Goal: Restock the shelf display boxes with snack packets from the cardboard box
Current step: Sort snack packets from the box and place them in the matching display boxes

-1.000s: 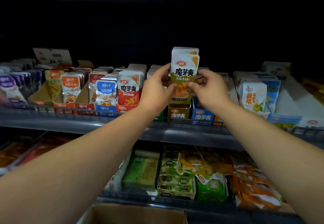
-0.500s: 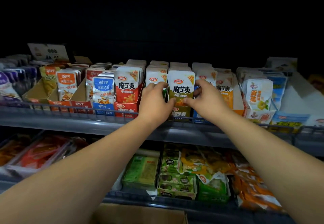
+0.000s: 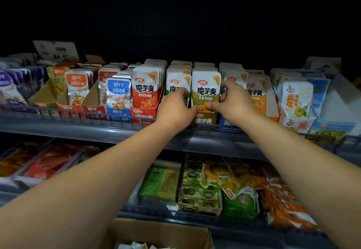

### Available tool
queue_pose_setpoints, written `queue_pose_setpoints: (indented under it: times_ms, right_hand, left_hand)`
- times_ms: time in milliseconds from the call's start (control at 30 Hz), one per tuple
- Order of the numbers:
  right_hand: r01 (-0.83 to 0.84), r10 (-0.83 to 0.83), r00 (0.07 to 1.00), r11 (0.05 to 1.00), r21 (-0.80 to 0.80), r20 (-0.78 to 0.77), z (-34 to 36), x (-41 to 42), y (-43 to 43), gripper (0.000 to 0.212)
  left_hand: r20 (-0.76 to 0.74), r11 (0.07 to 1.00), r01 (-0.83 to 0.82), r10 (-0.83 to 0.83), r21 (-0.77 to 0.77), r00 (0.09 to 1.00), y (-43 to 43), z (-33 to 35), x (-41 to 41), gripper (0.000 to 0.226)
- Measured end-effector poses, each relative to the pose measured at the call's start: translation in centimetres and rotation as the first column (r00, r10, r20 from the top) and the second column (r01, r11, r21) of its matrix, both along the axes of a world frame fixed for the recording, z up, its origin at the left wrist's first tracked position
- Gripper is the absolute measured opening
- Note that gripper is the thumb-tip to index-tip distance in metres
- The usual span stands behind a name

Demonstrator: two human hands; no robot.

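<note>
Fingers [image 3: 182, 92] of left hand [image 3: 175, 110] and right hand [image 3: 234, 104] pinch upright olive packet [image 3: 206, 92], face forward.

Both arms reach to the front rail of the upper shelf [image 3: 93, 129]. The left hand [image 3: 175, 110] grips the left edge of the olive snack packets [image 3: 206, 90] and the right hand [image 3: 232, 102] grips their right edge, with both thumbs on the front packet's lower part. The packets stand upright in the olive display box [image 3: 204, 121]. The cardboard box [image 3: 162, 233] sits open below the lower shelf.
</note>
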State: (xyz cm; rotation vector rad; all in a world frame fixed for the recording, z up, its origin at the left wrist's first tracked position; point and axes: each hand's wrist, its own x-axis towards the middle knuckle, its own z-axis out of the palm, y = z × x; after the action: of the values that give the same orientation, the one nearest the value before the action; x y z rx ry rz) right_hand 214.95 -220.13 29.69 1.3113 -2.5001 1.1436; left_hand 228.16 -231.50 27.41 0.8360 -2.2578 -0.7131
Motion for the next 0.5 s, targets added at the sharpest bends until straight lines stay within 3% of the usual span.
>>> queue_pose_setpoints:
  times_ms: [133,233,367,500]
  right_hand:
    - [0.027,-0.027,1.000,0.997,-0.073,-0.004,-0.4,1.2,1.3,0.057]
    - [0.027,-0.035,0.998,0.991,-0.133,-0.060,-1.0,2.9,2.9,0.038]
    - [-0.126,0.116,0.990,0.982,-0.142,-0.075,-3.0,6.4,5.2,0.012]
    - [-0.254,0.254,0.967,0.966,-0.049,-0.008,-7.9,10.7,6.5,0.009]
  left_hand:
    - [-0.077,0.999,0.026,-0.029,-0.038,0.997,0.5,-0.2,0.9,0.047]
    - [-0.126,0.994,0.017,-0.030,-0.109,0.992,0.9,-0.1,2.6,0.041]
    - [-0.180,0.990,0.001,-0.026,-0.138,0.983,1.4,-0.7,6.6,0.027]
    - [-0.142,0.991,-0.046,0.027,-0.127,0.989,1.5,-4.5,12.3,0.019]
